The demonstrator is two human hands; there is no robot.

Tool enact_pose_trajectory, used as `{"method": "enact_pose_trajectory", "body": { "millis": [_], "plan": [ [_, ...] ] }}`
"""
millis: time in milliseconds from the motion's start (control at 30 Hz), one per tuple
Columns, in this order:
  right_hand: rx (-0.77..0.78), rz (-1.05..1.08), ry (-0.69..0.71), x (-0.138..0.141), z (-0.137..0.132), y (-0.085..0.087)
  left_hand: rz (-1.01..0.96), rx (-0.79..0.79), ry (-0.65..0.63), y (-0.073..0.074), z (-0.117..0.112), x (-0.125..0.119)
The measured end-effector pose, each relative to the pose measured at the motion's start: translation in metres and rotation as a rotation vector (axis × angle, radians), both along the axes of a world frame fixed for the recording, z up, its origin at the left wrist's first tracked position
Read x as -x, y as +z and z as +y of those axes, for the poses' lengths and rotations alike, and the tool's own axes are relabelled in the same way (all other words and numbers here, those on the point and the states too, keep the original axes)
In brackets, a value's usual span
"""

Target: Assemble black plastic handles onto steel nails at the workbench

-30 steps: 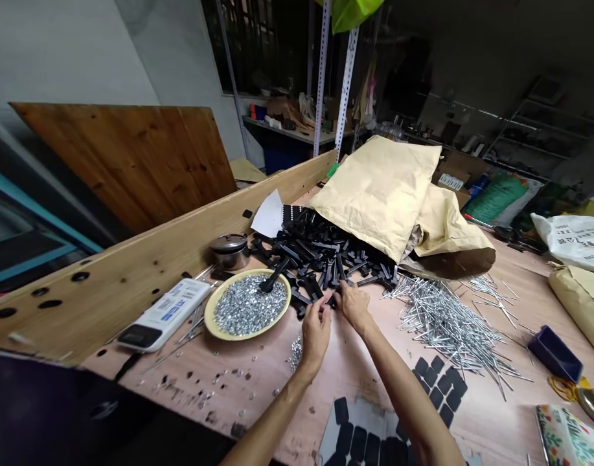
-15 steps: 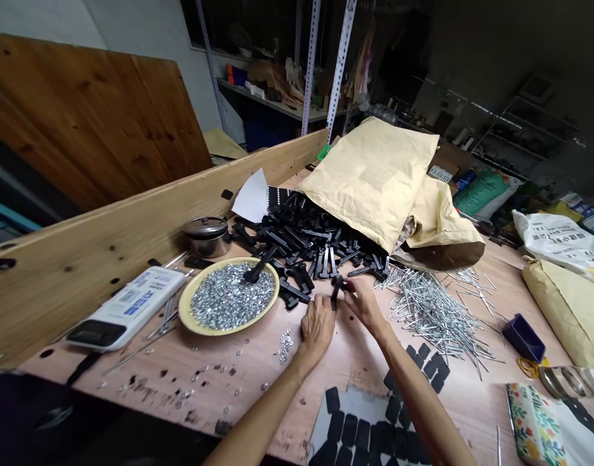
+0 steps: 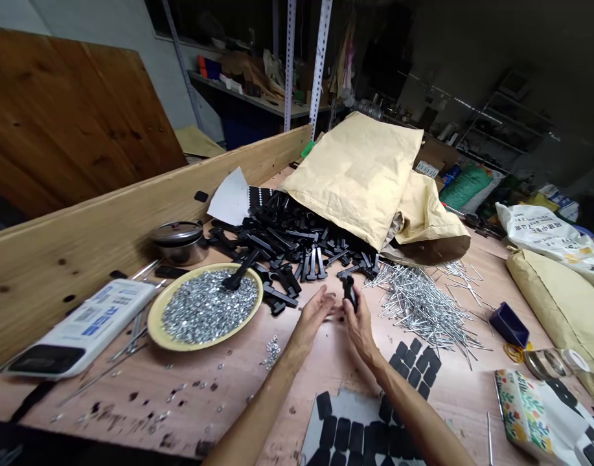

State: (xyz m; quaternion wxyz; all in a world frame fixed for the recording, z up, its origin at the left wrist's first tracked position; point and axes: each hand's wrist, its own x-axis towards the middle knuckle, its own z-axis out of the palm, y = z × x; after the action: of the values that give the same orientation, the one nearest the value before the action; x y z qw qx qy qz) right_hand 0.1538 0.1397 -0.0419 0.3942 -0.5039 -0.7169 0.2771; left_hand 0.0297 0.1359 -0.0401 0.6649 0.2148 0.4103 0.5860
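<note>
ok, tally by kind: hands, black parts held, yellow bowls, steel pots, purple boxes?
Hands: 2 (left hand, right hand)
Black part held: 1
Yellow bowl: 1
Steel pot: 1
Purple box: 1
Total: 6

Black plastic part (image 3: pixel 350 295), elongated, uneven in outline, near upright, held in the right hand (image 3: pixel 361 329), over bare desk (image 3: pixel 338 362), fine detail unclear

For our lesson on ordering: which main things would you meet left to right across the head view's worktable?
White device, yellow bowl, loose metal nuts, left hand, right hand, metal rods, dark blue tray.
</note>
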Motion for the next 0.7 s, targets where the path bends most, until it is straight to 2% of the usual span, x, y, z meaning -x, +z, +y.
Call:
{"method": "enact_pose_trajectory", "body": {
  "millis": [67, 133, 167, 233, 333, 400, 467, 533, 600, 633, 700],
  "plan": [
    [0.128, 0.052, 0.186, 0.001, -0.007, 0.011, -0.049, 0.035, -0.019, 0.003, -0.003, -0.003],
    [0.269, -0.031, 0.380, -0.004, 0.000, 0.025, -0.024, 0.049, 0.000, 0.003, -0.006, -0.004],
    [0.314, -0.115, 0.395, -0.007, 0.008, 0.032, -0.015, 0.044, 0.024, 0.003, -0.007, -0.004],
    [0.324, -0.348, 0.246, -0.010, 0.032, 0.043, 0.005, 0.017, 0.046, 0.002, -0.008, -0.005],
    [0.234, -0.673, -0.122, -0.001, 0.070, 0.045, 0.044, 0.007, -0.023, 0.001, -0.009, -0.009],
    [0.210, -0.738, -0.262, 0.009, 0.084, 0.038, 0.024, 0.027, -0.096, 0.000, -0.010, -0.012],
    [0.163, -0.671, -0.351, 0.016, 0.085, 0.029, -0.050, 0.053, -0.114, -0.002, -0.009, -0.013],
    [0.107, -0.532, -0.388, 0.017, 0.071, 0.022, -0.154, 0.082, -0.064, -0.003, -0.007, -0.012],
    [0.087, -0.390, -0.333, 0.013, 0.048, 0.020, -0.248, 0.115, 0.005, -0.004, -0.004, -0.011],
    [0.101, -0.337, -0.269, 0.009, 0.036, 0.021, -0.287, 0.134, 0.022, -0.005, -0.003, -0.011],
    [0.152, -0.273, -0.054, 0.000, 0.018, 0.027, -0.350, 0.178, 0.008, -0.005, -0.001, -0.010]
  ]
}}
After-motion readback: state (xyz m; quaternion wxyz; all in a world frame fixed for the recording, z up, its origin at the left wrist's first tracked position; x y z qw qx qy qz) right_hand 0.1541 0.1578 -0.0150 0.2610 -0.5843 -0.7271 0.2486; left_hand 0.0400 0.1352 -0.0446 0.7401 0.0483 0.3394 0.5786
